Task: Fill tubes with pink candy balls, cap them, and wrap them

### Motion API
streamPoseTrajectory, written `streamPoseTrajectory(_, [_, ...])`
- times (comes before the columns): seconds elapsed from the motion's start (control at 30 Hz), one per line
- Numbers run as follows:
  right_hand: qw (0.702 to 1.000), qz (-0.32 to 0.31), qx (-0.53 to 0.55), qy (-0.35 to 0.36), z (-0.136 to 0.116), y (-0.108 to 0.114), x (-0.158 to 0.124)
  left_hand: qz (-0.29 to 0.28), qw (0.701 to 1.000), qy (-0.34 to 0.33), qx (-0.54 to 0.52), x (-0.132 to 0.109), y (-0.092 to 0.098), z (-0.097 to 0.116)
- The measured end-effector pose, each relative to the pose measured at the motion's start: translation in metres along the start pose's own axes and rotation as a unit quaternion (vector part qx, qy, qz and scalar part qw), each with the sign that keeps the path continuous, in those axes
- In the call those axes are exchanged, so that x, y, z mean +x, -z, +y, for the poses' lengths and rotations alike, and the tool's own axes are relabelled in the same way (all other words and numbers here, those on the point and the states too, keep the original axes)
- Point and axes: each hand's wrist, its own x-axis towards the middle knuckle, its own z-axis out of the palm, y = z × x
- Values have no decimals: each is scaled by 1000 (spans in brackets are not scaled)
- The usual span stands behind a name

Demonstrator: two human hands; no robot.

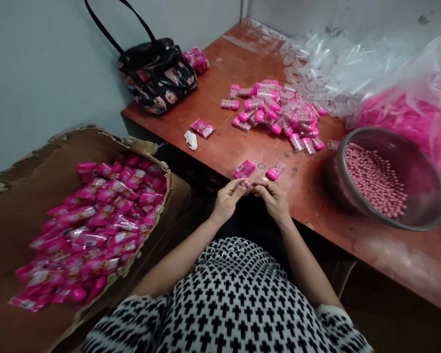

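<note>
My left hand (228, 196) and my right hand (274, 195) meet at the table's front edge, fingers pinched close together. Between the left fingertips a small pinkish thing shows, mostly covered, so I cannot make out what it is. The right thumb and fingers are closed too, and what they grip is hidden. Just beyond the hands lie a pink printed packet (244, 169) and a clear bottle with a pink cap (275, 170). A pile of capped bottles filled with pink beads (275, 110) spreads over the table farther back.
At right stands a grey bowl (340, 181) of pink beads (375, 181). Behind it are clear empty tubes (308, 73) and a plastic bag of pink pieces (400, 117). A cardboard box (7, 206) of pink packets (103, 215) is at left. A handbag (158, 78) rests on the table (220, 63).
</note>
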Motion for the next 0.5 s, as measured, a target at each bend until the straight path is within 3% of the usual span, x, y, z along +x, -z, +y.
streamPoseTrajectory(0.1, [964,-33,-227,135,-8,12,27,24,999,6,-43,-6,19,0])
streamPoseTrajectory(0.23, [843,-199,-444,230,-19,14,70,35,998,1,-61,-6,27,-1])
streamPoseTrajectory(0.33, [777,-293,-496,255,-19,5,88,35,997,-11,-69,-6,29,1])
streamPoseTrajectory(0.4, [787,-304,-477,247,-14,-1,94,40,996,-20,-77,-5,29,3])
streamPoseTrajectory(0.43, [814,-283,-451,230,-9,-4,96,44,995,-23,-82,-3,29,4])
streamPoseTrajectory(0.5, [902,-176,-355,172,1,-6,96,49,994,-25,-93,3,26,5])
